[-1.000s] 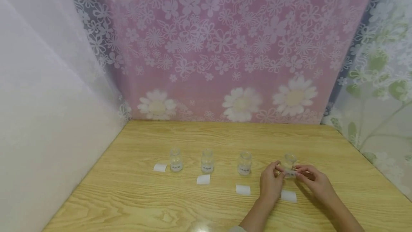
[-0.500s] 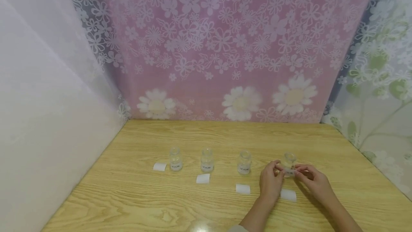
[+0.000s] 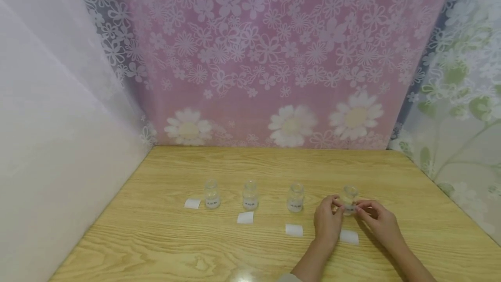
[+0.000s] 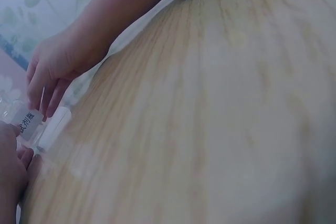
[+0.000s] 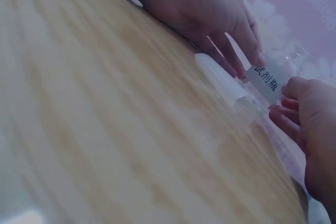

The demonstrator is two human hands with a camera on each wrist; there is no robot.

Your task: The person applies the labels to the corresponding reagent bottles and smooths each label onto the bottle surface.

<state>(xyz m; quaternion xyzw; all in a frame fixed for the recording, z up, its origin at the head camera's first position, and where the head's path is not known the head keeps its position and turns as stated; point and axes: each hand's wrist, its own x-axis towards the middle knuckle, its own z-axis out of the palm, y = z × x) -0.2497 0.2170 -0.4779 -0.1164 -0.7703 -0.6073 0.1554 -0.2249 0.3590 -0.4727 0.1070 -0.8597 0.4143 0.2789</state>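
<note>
A small clear glass bottle (image 3: 350, 193) stands upright on the table at the right end of a row. Across its lower front lies a white label (image 5: 265, 83) with dark printed characters. My left hand (image 3: 328, 221) is at the bottle's left side, its thumb and fingers pinching the label's left end. From the right, my right hand (image 3: 380, 221) pinches the other end between thumb and fingers. How much of the label touches the glass cannot be told. Just in front of the bottle lies a white paper piece (image 3: 349, 237), partly beside my left wrist.
Three more clear bottles stand to the left: a far-left bottle (image 3: 212, 195), a second bottle (image 3: 250, 196) and a third bottle (image 3: 295, 198), each bearing a printed label. White paper pieces (image 3: 294, 229) lie near them on the wooden table (image 3: 164, 247). Patterned curtains (image 3: 242, 55) hang around it.
Both hands stay at the same bottle. My right fingertips have come slightly closer to the left ones along the label. The whole head view has shifted a little.
</note>
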